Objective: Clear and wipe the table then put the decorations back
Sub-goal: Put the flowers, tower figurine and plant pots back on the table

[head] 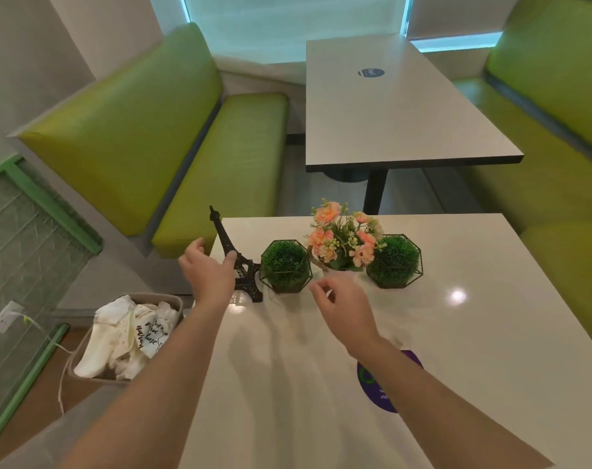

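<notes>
Along the far side of the white table point(474, 333) stand a black Eiffel tower model point(240, 265), a green ball plant in a wire frame point(285, 265), a pink flower arrangement point(343, 242) and a second ball plant point(394, 260). My left hand point(208, 272) is spread wide just left of the tower, thumb against its side, fingers not wrapped around it. Loosely curled and holding nothing, my right hand point(347, 304) hovers in front of the flowers, between the two plants. The flowers' vase is mostly hidden behind that hand.
A beige basket point(84, 346) of white cloths sits low at the table's left. Green benches point(220, 157) flank both sides, and a second white table point(389, 113) stands beyond. A purple round sticker point(379, 384) lies on the near table under my right forearm.
</notes>
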